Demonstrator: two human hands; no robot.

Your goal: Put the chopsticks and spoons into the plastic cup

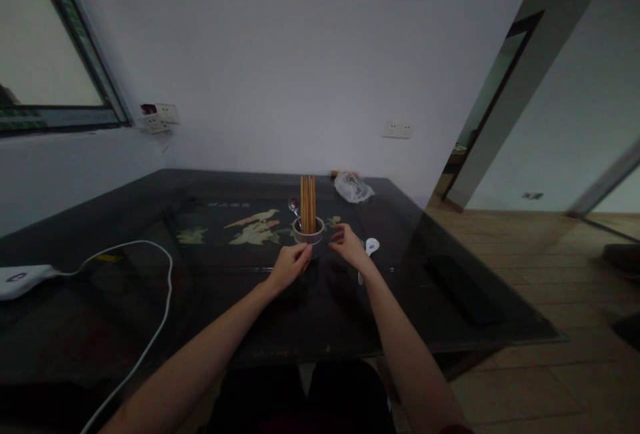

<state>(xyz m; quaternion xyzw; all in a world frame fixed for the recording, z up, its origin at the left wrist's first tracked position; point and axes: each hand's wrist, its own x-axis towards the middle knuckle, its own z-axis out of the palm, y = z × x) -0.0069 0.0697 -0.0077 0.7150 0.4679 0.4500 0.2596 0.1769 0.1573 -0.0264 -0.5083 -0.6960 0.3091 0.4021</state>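
Observation:
A small round cup point(309, 237) stands on the dark table, with several wooden chopsticks point(308, 204) upright in it. A metal spoon point(294, 205) leans out of the cup's left side, bowl up. My left hand point(290, 266) is just in front of the cup, its fingers pinched together; what they hold, if anything, is too small to make out. To the right of the cup, my right hand point(347, 245) hovers with thumb and fingers apart, holding nothing. A white spoon point(371, 246) lies beside my right wrist, which partly hides its handle.
A crumpled clear plastic bag point(353, 187) lies at the table's back edge. On the left, a white power strip point(25, 281) trails a white cable point(169, 281) across the table point(210, 327). A dark flat object point(463, 287) lies at the right.

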